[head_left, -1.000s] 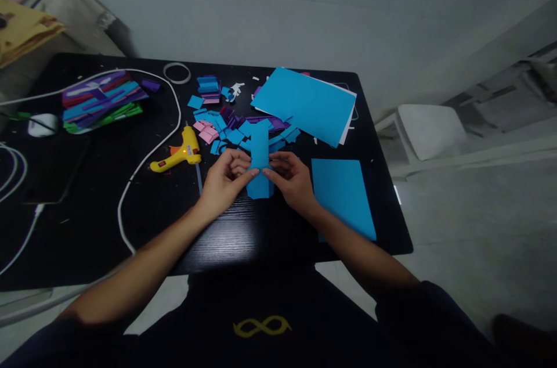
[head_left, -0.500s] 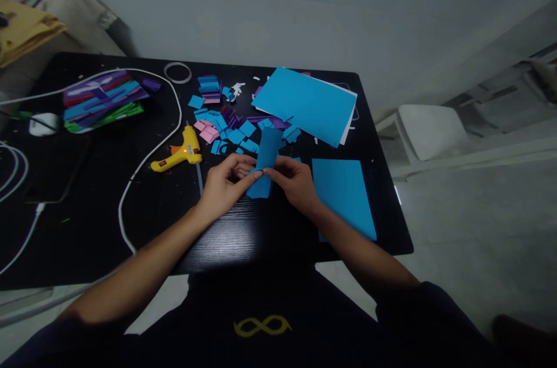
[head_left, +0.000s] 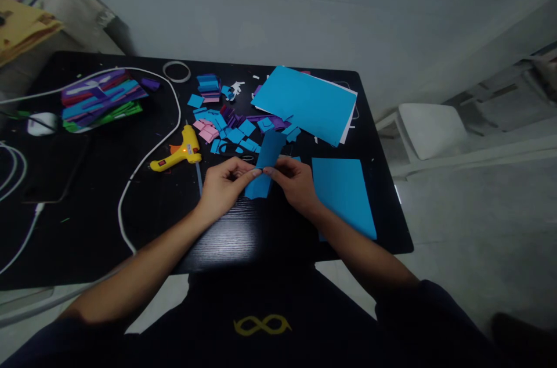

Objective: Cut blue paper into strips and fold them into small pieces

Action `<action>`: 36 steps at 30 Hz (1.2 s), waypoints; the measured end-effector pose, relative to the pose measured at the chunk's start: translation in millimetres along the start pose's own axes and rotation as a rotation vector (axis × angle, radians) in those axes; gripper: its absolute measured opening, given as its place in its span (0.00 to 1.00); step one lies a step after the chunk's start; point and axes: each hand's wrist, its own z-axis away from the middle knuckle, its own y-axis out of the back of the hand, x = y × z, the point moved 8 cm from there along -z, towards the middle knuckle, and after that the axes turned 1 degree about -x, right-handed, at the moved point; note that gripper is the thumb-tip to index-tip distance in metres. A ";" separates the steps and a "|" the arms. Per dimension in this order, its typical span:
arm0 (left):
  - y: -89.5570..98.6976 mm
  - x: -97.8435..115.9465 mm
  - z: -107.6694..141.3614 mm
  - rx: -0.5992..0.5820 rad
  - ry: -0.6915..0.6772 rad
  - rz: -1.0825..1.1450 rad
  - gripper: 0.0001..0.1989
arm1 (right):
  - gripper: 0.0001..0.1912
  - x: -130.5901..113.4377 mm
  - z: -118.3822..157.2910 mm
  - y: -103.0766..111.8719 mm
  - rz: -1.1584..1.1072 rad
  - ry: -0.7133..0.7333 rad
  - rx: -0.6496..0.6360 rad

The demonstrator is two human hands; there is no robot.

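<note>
A strip of blue paper point(head_left: 270, 149) is held between both hands above the near part of the table. My left hand point(head_left: 224, 183) pinches its left edge with thumb and fingers. On the opposite edge, my right hand point(head_left: 296, 181) grips it the same way, the two thumbs almost meeting at its middle. The strip bends at the thumbs, its upper part tilting away and its lower end hanging toward me. Behind it lie small cut blue paper pieces point(head_left: 235, 136) and pink paper pieces point(head_left: 206, 130). Partly hidden by the left fingers are what look like scissors point(head_left: 232, 150).
A yellow glue gun point(head_left: 187, 147) lies left of my hands, near a white cable point(head_left: 120, 211). Blue sheets point(head_left: 308, 104) lie at the back, and another blue sheet point(head_left: 343, 191) rests by my right forearm. Bundled coloured paper point(head_left: 104, 98) and a phone point(head_left: 54, 170) are at left.
The upper part of the blue paper strip has tipped down and slightly right, bending at the thumbs. Both hands keep their grip in nearly the same place.
</note>
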 end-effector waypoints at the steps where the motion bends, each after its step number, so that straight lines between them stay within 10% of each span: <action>1: -0.3 0.0 0.0 0.001 0.001 0.004 0.11 | 0.10 -0.1 0.1 -0.1 -0.004 -0.002 0.002; 36: -0.1 3.1 -3.3 -0.068 -0.047 -0.049 0.13 | 0.11 8.1 0.4 0.4 -0.041 -0.100 0.008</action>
